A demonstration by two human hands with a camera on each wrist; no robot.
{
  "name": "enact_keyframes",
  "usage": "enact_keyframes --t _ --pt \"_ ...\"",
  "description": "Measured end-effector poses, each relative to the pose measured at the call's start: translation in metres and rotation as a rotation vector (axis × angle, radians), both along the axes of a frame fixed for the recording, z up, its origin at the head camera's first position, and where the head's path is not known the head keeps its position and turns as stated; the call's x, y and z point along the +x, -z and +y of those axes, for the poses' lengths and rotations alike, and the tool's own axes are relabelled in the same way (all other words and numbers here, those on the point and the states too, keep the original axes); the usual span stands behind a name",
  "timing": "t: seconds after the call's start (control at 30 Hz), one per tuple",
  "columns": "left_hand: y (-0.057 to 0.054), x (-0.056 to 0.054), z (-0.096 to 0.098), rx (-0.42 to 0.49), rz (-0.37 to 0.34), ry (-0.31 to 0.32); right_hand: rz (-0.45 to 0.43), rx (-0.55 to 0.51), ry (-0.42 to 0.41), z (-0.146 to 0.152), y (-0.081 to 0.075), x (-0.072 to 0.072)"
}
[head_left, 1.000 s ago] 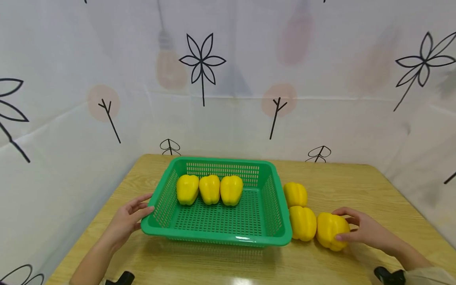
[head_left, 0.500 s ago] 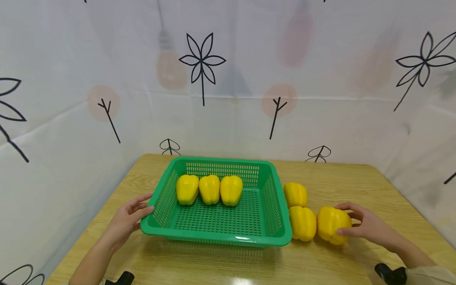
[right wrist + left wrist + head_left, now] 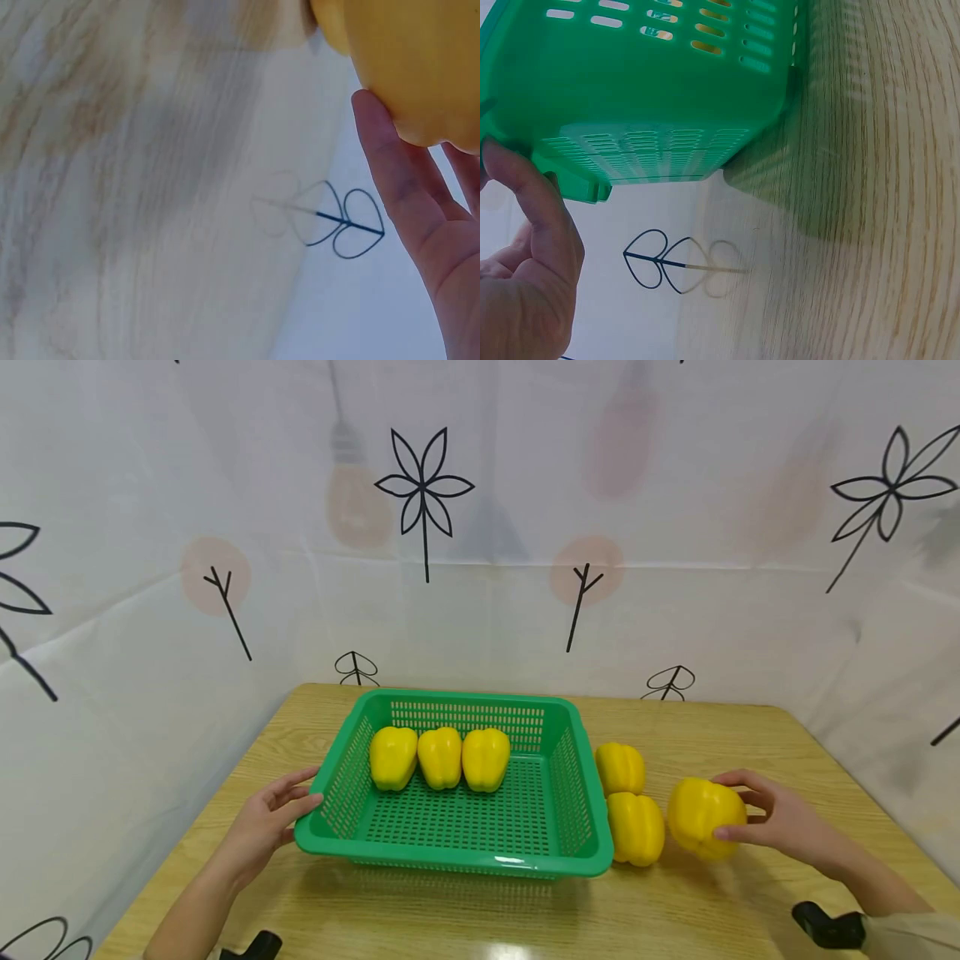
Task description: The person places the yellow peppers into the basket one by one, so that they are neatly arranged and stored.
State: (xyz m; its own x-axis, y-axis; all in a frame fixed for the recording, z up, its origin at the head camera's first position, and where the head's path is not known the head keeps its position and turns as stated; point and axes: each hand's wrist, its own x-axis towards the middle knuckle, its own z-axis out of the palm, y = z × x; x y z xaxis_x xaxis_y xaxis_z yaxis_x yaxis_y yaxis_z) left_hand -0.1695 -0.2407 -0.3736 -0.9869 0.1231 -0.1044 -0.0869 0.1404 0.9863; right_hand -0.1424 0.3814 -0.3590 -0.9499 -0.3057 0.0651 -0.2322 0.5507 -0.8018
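A green plastic basket [image 3: 450, 862] with slotted walls stands on the table, and three yellow bell peppers [image 3: 440, 758] sit side by side in it toward the back. My left hand [image 3: 272, 814] pinches the basket's left rim, thumb on top and fingers on the outside, also seen with the left hand [image 3: 536, 262] in the left wrist view. To the right of the basket, my right hand [image 3: 776, 818] holds a yellow bell pepper [image 3: 705, 817] between thumb and fingers, apparently just off the table. In the right wrist view the fingers [image 3: 382, 142] touch the bell pepper [image 3: 420, 60] from one side.
Two more yellow bell peppers, a rear one [image 3: 621, 768] and a front one [image 3: 636, 828], stand against the basket's right side. The wooden table [image 3: 420, 914] is bordered by a white patterned cloth [image 3: 495, 610] at the back and sides.
The bell pepper in my right hand has risen and shifted slightly away from the front bell pepper. My left hand and the basket have stayed in place.
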Motion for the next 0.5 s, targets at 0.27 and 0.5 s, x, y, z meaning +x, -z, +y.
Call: enact_keyframes --t 0.27,0.5 --pt "0.0 0.001 0.0 0.003 -0.001 -0.002 0.0 -0.026 -0.002 -0.007 -0.012 -0.001" --pt "0.0 0.001 0.0 0.011 -0.003 -0.003 0.022 -0.016 0.023 -0.016 -0.02 -0.003"
